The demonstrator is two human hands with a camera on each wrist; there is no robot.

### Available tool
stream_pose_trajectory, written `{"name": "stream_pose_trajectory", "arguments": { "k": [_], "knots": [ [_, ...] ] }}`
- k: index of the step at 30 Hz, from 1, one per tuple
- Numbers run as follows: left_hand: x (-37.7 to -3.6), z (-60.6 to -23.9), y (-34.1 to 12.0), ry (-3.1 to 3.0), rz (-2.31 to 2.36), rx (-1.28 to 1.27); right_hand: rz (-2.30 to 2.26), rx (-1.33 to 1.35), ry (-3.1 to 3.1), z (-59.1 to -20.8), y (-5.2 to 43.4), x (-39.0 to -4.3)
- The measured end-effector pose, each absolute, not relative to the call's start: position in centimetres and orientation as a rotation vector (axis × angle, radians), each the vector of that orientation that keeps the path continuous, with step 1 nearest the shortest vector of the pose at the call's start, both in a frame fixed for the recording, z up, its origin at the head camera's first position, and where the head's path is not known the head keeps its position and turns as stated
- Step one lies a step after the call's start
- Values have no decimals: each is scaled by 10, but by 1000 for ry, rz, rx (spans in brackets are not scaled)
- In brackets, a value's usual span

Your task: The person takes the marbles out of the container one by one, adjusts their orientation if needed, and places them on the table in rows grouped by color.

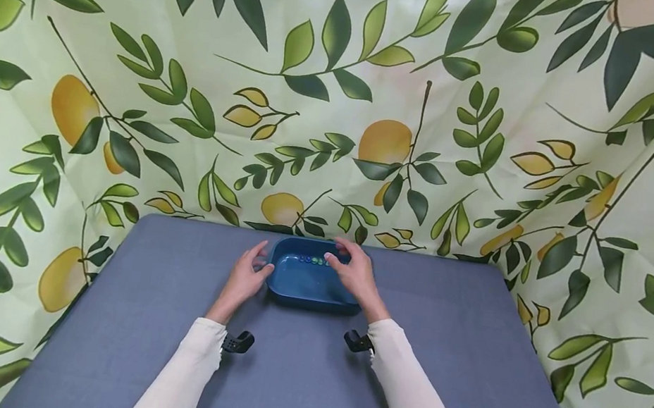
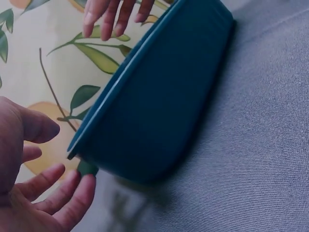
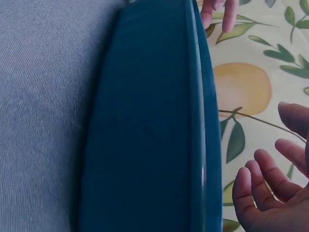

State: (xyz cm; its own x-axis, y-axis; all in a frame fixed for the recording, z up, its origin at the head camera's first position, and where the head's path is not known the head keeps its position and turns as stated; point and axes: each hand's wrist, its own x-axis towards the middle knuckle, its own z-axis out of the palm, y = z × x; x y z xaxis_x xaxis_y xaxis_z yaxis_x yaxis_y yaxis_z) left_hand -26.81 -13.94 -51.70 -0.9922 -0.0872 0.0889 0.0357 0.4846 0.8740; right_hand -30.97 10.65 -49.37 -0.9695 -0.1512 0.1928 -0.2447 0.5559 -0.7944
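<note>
A blue rectangular plastic basin [image 1: 303,283] stands on the table near its far edge. Inside, along its back side, lies a row of several small round blue and green marble-like pieces [image 1: 314,260]. My left hand [image 1: 246,278] is beside the basin's left end, fingers spread and loosely bent, fingertips right by the rim. Over the basin's right back part hovers my right hand [image 1: 356,274], hiding that corner. In the right wrist view the fingers of the right hand [image 3: 270,188] are relaxed, with nothing between them. The left wrist view shows the left hand [image 2: 48,195] likewise holding nothing.
A grey-blue cloth covers the table [image 1: 286,383]. Behind it and at both sides hangs a cloth backdrop [image 1: 327,118] printed with leaves and yellow fruit. Black wrist cameras [image 1: 239,342] sit at both white sleeves [image 1: 415,396].
</note>
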Motion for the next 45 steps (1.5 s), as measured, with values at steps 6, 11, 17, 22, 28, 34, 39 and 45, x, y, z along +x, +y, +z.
{"name": "stream_pose_trajectory", "arguments": {
  "k": [6,11,17,22,28,34,39,45],
  "knots": [
    [-272,-523,-139,-2534,-1663,120,1415,293,-2715,-497,94,-320],
    [-273,-527,-139,-2487,-1807,186,1374,239,-2761,-505,88,-327],
    [-275,-533,-139,-2450,-1899,250,1296,191,-2821,-515,85,-335],
    [-276,-534,-137,-2401,-1969,290,1220,119,-2886,-521,84,-340],
    [-276,-534,-137,-2392,-1986,329,1147,25,-2942,-525,82,-346],
    [-276,-533,-137,-2382,-2009,306,1108,-28,-2975,-531,80,-350],
    [-274,-531,-136,-2371,-2016,309,1097,-52,-2996,-535,80,-352],
    [-275,-531,-136,-2380,-2010,308,1096,-41,-3019,-535,80,-352]
  ]
}}
